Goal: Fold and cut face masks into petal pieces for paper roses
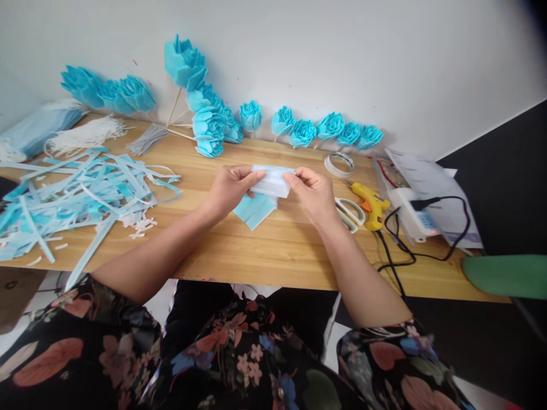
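Fingertips (256, 175) of the left hand (228, 191) and right hand (314, 193) are pinched on both ends of a pale blue mask piece (271, 182), held just above the wooden table (265, 250), with scissors (350, 213) and a yellow glue gun (371, 205) lying just to the right.

Mask piece (273, 181) sits centre on the table (265, 250), left hand (231, 188) on its left end, right hand (314, 193) on its right. Far behind, paper flowers (299, 130) line the wall. Left lies a heap of strips (81, 191). Right: scissors (350, 213), then glue gun (372, 205), tape roll (339, 164) beyond them.
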Motion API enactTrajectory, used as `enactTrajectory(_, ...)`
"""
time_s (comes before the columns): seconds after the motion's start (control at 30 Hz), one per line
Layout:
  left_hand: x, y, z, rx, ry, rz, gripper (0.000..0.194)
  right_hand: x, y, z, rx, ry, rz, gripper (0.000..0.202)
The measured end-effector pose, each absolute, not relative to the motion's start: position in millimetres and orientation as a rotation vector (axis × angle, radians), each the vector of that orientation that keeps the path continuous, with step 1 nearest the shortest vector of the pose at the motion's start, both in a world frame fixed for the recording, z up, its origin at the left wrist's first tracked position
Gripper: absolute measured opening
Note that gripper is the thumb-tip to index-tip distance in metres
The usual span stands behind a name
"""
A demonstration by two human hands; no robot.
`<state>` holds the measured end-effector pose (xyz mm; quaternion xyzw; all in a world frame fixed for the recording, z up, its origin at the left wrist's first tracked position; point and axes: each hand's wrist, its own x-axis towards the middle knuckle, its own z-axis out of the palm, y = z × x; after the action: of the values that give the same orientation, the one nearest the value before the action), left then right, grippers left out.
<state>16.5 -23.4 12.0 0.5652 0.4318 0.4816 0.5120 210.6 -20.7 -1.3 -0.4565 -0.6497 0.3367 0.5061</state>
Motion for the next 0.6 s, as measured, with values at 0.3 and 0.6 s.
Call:
enactTrajectory(0.3, 17.8, -23.5, 11.9, 1.351, 1.004, 1.141, 0.024, 212.6, -19.0, -4.4, -1.109, -1.605, 0.74, 0.034)
enactTrajectory(0.6, 19.2, -24.8, 14.2, 1.323, 0.962, 1.087, 0.021, 212.2, -21.0, 1.9, -1.119, -1.574, 0.701, 0.034)
